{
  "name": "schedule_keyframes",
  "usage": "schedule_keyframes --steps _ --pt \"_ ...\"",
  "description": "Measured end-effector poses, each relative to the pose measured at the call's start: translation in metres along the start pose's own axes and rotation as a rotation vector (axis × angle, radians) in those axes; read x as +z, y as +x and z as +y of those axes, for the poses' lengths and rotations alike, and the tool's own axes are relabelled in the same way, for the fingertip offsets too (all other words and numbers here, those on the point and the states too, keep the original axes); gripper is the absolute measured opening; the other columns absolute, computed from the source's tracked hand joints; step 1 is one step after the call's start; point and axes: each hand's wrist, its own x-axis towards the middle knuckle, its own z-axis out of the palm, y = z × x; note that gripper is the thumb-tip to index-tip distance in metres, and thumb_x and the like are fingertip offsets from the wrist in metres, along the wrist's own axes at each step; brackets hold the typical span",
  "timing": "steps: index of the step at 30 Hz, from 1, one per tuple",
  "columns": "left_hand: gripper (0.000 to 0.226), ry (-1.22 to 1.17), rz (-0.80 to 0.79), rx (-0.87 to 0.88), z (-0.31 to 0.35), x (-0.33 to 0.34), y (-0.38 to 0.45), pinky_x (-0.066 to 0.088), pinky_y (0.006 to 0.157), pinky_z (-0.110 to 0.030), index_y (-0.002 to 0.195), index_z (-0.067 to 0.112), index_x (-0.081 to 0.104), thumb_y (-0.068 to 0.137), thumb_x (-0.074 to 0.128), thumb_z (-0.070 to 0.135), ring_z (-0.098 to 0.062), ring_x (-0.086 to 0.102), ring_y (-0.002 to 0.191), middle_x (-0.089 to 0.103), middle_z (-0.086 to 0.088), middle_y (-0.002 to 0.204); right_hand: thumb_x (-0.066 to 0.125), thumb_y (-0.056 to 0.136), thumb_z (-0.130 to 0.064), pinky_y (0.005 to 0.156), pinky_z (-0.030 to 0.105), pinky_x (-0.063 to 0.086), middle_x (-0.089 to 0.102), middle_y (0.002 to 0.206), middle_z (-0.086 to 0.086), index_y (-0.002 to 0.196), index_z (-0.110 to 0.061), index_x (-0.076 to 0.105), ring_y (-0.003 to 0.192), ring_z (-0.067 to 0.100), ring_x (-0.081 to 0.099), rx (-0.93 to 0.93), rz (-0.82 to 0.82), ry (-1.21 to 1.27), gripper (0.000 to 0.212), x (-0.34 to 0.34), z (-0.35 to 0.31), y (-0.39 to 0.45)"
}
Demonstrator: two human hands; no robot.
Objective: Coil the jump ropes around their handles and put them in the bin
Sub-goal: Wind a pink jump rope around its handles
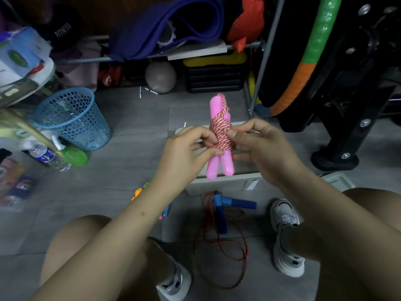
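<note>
Both hands meet in the middle of the view, held above a pale bin [225, 181] that sits on the grey floor between the person's knees. The left hand [191, 148] pinches the lower turns of a red-and-white rope [220, 132] between thumb and curled fingers, while the right hand [258, 146] grips the same bundle from the right side, its thumb pressed against the coil and its fingers curled behind it. The rope is wound tightly around the middle of two pink handles [217, 168], which stand side by side and nearly upright, their rounded ends pointing down toward the bin and one top end rising above the coil on the far side, where a short loop of rope sticks out. On the floor just near of the bin lies a second jump rope with blue handles [227, 206], its dark red cord [219, 253] spread in loose loops between the two grey sneakers. To the left of the hands a few small colourful toys [138, 192] lie on the floor, mostly hidden by the left forearm. Farther left stands a blue mesh basket [71, 118], with a plastic water bottle [50, 157] lying near it.
</note>
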Motion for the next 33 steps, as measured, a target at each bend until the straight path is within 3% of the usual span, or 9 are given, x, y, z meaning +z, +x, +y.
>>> schedule_keyframes --steps 4,7,13,20,23,26,28,30,33 --pt "0.01 0.151 -0.004 0.122 -0.001 -0.001 0.002 0.053 0.075 -0.034 0.079 0.01 0.07 0.074 0.073 0.019 -0.016 0.058 0.08 0.056 0.01 0.077 0.061 0.085 -0.001 0.057 0.03 0.056 0.072 0.074 0.003 0.075 -0.01 0.058 0.067 0.017 0.07 -0.019 -0.039 -0.042 0.014 0.0 0.0 0.0" --pt "0.015 0.327 0.003 0.263 -0.002 -0.002 0.002 0.043 0.075 -0.027 0.08 0.009 0.064 0.082 0.061 0.023 -0.016 0.049 0.081 0.052 0.007 0.081 0.06 0.086 -0.001 0.055 0.029 0.055 0.073 0.075 0.003 0.077 -0.009 0.055 0.068 0.017 0.07 -0.04 -0.064 -0.042 0.013 0.001 0.001 -0.001" --pt "0.011 0.447 0.048 0.341 -0.007 -0.007 0.009 0.03 0.077 -0.013 0.083 0.003 0.058 0.086 0.053 0.013 -0.016 0.044 0.083 0.055 -0.003 0.084 0.062 0.084 0.002 0.057 0.029 0.056 0.072 0.083 0.006 0.079 -0.009 0.059 0.078 0.017 0.07 -0.149 -0.12 -0.117 0.012 0.0 0.004 -0.003" --pt "0.015 0.502 -0.002 0.441 -0.007 -0.009 0.011 0.039 0.075 -0.023 0.087 0.002 0.061 0.088 0.055 0.015 -0.016 0.048 0.084 0.06 -0.008 0.085 0.062 0.083 0.001 0.052 0.028 0.055 0.072 0.078 0.006 0.079 -0.008 0.06 0.071 0.019 0.071 -0.108 -0.123 -0.101 0.01 -0.001 0.0 -0.002" --pt "0.004 0.257 0.011 0.263 0.0 -0.011 0.006 0.049 0.075 -0.023 0.09 0.013 0.064 0.087 0.061 0.012 -0.009 0.055 0.083 0.058 0.003 0.087 0.064 0.085 -0.004 0.05 0.03 0.056 0.073 0.071 0.003 0.083 -0.012 0.064 0.064 0.017 0.07 -0.125 -0.104 -0.196 0.008 0.0 -0.004 0.001" --pt "0.014 -0.003 0.03 0.036 0.0 -0.01 0.005 0.044 0.081 -0.017 0.083 0.027 0.061 0.083 0.065 0.014 -0.003 0.056 0.087 0.058 0.002 0.09 0.066 0.083 -0.005 0.052 0.028 0.056 0.073 0.073 -0.002 0.086 -0.018 0.068 0.067 0.015 0.07 -0.182 -0.088 -0.269 0.013 0.003 -0.005 0.003" --pt "0.012 -0.142 0.011 -0.096 0.0 -0.007 0.006 0.043 0.085 -0.024 0.084 0.033 0.058 0.076 0.067 0.033 -0.008 0.057 0.092 0.059 -0.005 0.098 0.069 0.081 -0.008 0.051 0.023 0.052 0.073 0.076 -0.004 0.084 -0.023 0.071 0.071 0.014 0.07 -0.222 -0.036 -0.306 0.016 0.005 -0.001 0.003" --pt "0.033 -0.205 -0.039 -0.23 0.003 -0.001 0.004 0.046 0.087 -0.031 0.089 0.033 0.053 0.066 0.074 0.044 -0.007 0.054 0.102 0.054 -0.004 0.111 0.072 0.08 -0.011 0.05 0.022 0.049 0.073 0.077 -0.005 0.081 -0.026 0.073 0.069 0.011 0.068 -0.233 0.032 -0.31 0.015 0.007 0.004 0.004" --pt "0.049 -0.115 0.021 -0.295 0.008 0.012 -0.001 0.052 0.081 -0.046 0.09 0.035 0.044 0.064 0.085 0.029 0.0 0.049 0.108 0.044 0.005 0.114 0.073 0.079 -0.01 0.052 0.024 0.049 0.074 0.075 -0.005 0.08 -0.026 0.074 0.066 0.008 0.067 -0.206 0.072 -0.282 0.016 0.009 0.009 0.007"
